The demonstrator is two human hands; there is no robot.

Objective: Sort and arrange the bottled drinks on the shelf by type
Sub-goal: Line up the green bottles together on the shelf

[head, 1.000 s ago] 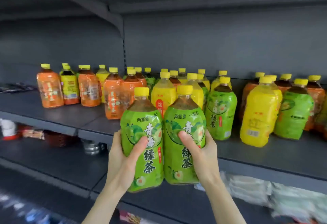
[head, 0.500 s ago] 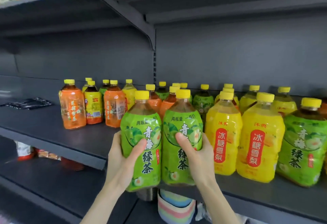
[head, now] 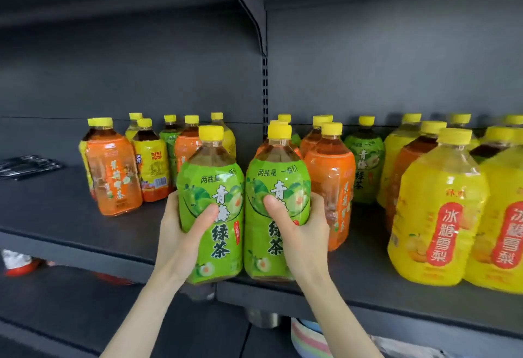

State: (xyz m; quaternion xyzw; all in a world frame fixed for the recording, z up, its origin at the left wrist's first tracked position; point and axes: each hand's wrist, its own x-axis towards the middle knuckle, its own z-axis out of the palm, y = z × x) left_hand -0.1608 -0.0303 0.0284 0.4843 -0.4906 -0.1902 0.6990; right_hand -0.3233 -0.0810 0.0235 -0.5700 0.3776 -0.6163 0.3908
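My left hand (head: 181, 240) grips a green-label tea bottle (head: 218, 244) and my right hand (head: 304, 240) grips a second green-label tea bottle (head: 264, 230). Both stand upright side by side, touching, at the front edge of the dark grey shelf (head: 70, 224). Behind them stand mixed yellow-capped bottles: an orange-label bottle (head: 113, 171) at the left, another orange-label bottle (head: 335, 188) right behind my right hand, a green-label bottle (head: 365, 171) further back, and large yellow-label bottles (head: 435, 216) at the right.
A dark flat object (head: 25, 165) lies on the shelf's far left. A slotted upright and bracket (head: 264, 74) divide the back wall. A lower shelf (head: 70, 309) shows red and white items at left; a striped item (head: 308, 338) sits below right.
Both bottles in my hands have moved up and in toward the shelf, from in front of its edge to level with its front. The view has shifted left and closer.
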